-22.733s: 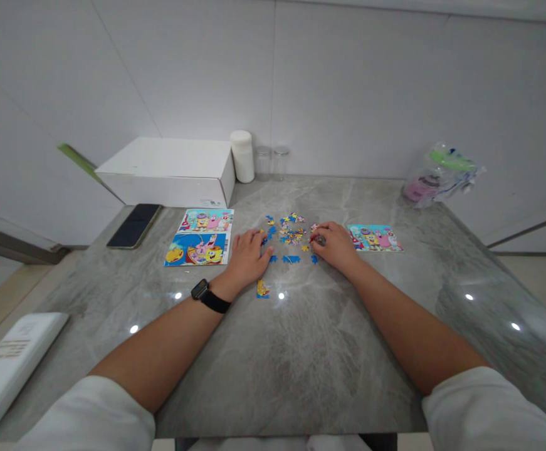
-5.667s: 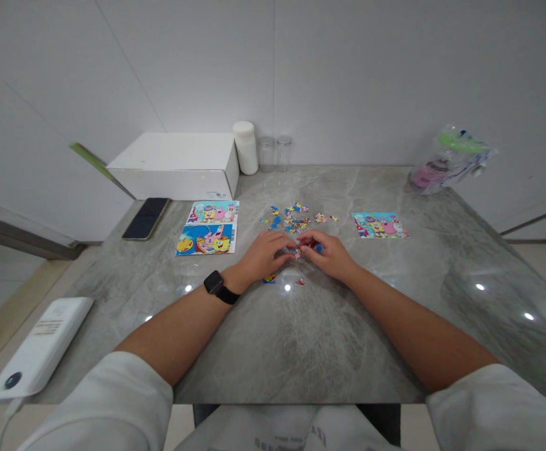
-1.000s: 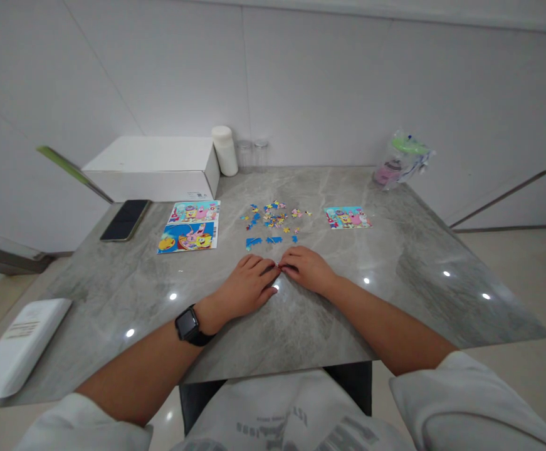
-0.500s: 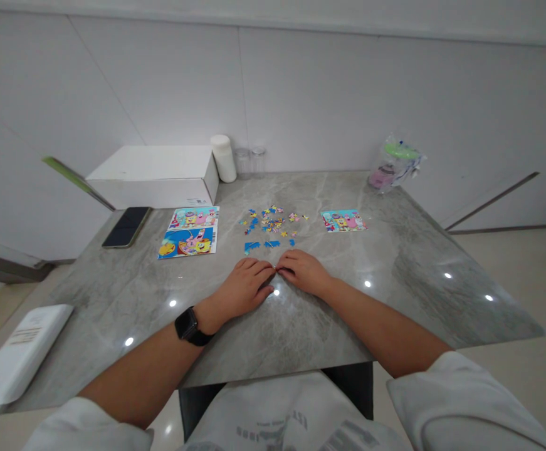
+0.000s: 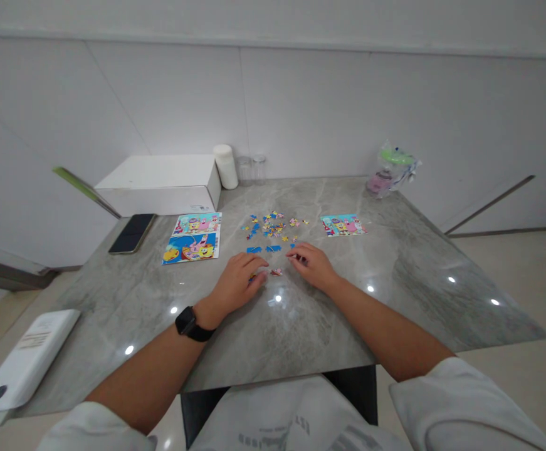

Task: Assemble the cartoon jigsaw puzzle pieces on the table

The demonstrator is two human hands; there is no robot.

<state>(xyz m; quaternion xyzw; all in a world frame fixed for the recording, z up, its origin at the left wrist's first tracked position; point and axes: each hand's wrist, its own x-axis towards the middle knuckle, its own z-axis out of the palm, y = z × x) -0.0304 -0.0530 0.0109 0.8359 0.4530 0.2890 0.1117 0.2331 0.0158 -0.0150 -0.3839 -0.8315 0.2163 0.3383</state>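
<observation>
My left hand (image 5: 236, 279) rests on the table with thumb and fingers apart. A small yellowish puzzle piece (image 5: 252, 276) shows in the gap between them, partly covered. Just right of those fingertips lie joined pinkish puzzle pieces (image 5: 276, 272). My right hand (image 5: 314, 266) is closed, its fingertips pinched together beside a partly hidden blue piece (image 5: 293, 246); what they hold is too small to make out. Two blue joined strips, a left one (image 5: 254, 249) and a right one (image 5: 273, 248), lie beyond the hands. Behind them spreads a pile of loose puzzle pieces (image 5: 273, 227).
A cartoon picture sheet (image 5: 192, 238) lies left and a smaller picture card (image 5: 343, 225) right. Around them are a phone (image 5: 132, 233), white box (image 5: 157, 181), white bottle (image 5: 226, 167), glasses (image 5: 258, 170), a plastic bag (image 5: 392, 170) and a white power bank (image 5: 27, 360).
My hands have come apart: the right has shifted right and slightly away. Pinkish puzzle pieces now lie uncovered between them. The camera view has tilted slightly.
</observation>
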